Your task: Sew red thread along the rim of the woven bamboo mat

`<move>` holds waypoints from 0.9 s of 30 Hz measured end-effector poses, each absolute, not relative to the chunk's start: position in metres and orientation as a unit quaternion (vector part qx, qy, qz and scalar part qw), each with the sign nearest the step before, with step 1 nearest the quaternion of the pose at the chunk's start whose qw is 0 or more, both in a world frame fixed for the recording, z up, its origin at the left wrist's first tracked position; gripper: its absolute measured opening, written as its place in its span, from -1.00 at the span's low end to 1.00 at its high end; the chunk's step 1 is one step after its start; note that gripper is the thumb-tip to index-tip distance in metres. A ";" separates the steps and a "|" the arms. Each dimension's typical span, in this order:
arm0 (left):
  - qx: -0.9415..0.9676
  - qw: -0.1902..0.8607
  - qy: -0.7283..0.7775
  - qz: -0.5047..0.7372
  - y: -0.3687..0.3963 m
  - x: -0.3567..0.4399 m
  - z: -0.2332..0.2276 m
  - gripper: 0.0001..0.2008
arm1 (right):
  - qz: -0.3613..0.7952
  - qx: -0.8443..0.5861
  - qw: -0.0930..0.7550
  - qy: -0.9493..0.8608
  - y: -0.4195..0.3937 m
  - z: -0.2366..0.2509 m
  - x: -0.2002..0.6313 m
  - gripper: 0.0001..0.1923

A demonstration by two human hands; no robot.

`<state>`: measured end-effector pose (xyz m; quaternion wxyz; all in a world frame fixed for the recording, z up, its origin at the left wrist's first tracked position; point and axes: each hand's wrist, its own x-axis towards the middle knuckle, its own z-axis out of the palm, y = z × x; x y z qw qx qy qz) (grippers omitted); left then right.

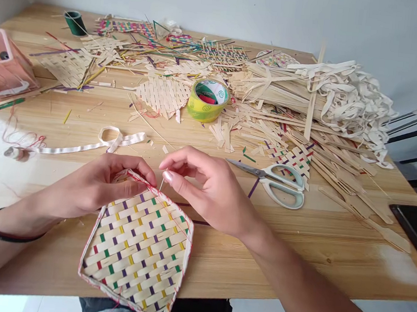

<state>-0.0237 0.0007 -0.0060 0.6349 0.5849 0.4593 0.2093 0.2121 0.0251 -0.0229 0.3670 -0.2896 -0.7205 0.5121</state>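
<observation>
A woven bamboo panel [139, 248] with green, purple, yellow and red strips tilts over the table's front edge, bound round its rim in white tape stitched with red thread. My left hand [105, 182] pinches the panel's top edge, its fingers hidden behind it. Just to the right, my right hand [205, 188] has thumb and forefinger closed on a thin needle [162, 183], whose lower end is at the rim. Red thread [177, 222] runs loosely across the weave.
Scissors [280, 181] lie to the right, near a phone [414, 232]. Behind stand a tape roll [208, 101], woven scraps [162, 95], a heap of white tape [355, 102] and a green spool [75, 23]. A pink box [5, 62] is at left; white ribbon [71, 150] lies before it.
</observation>
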 end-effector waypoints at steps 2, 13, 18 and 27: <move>0.588 0.639 0.451 0.204 0.001 -0.024 -0.007 -0.74 | 0.511 -0.294 0.366 -0.720 0.025 -0.023 0.212 -0.93; 0.577 0.634 0.473 0.203 0.002 -0.029 -0.018 -0.62 | 0.577 -0.307 0.360 -0.666 0.025 -0.024 0.211 -0.95; 0.571 0.623 0.490 0.214 0.003 -0.029 -0.019 -0.60 | 0.571 -0.310 0.388 -0.653 0.025 -0.025 0.211 -0.97; 0.472 0.651 0.524 0.282 0.004 -0.028 -0.025 -0.58 | 0.556 -0.343 0.460 -0.601 0.037 -0.026 0.218 -0.99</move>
